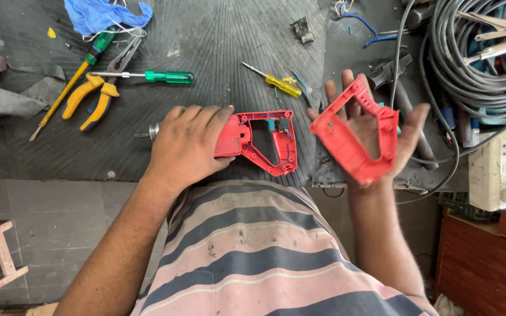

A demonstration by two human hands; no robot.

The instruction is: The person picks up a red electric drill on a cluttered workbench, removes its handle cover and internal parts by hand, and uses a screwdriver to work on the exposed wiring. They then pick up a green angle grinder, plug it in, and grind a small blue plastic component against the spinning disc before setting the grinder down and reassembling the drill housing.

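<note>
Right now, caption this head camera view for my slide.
Left hand steadies an opened red drill body while right hand lifts its removed handle cover.

Matt red plastic handle cover (355, 137) against the right fingers (346, 88); ribbed black rubber mat (218, 35) beyond them, dusty.
</note>
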